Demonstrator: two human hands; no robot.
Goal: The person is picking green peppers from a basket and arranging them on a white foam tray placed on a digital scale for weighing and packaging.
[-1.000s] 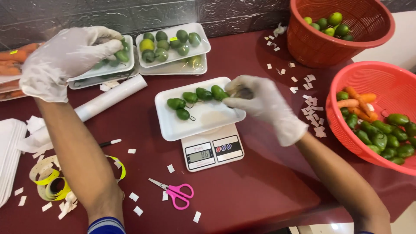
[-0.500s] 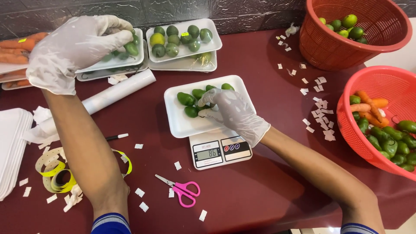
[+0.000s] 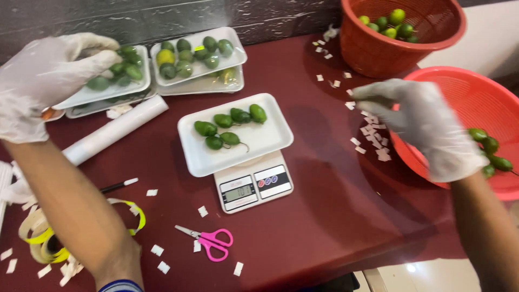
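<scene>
Our left hand (image 3: 46,81), gloved, fingers curled over filled tray (image 3: 102,89) of green fruits at far left, touching them, lifting nothing that we can see. Our right hand (image 3: 419,124), gloved, loosely open and holding nothing, hangs over rim of near red basket (image 3: 486,108). White tray (image 3: 235,135) with five green fruits sits on scale (image 3: 254,186), overhanging it; stray nudge could tip it, roll fruit across counter (image 3: 324,216)
</scene>
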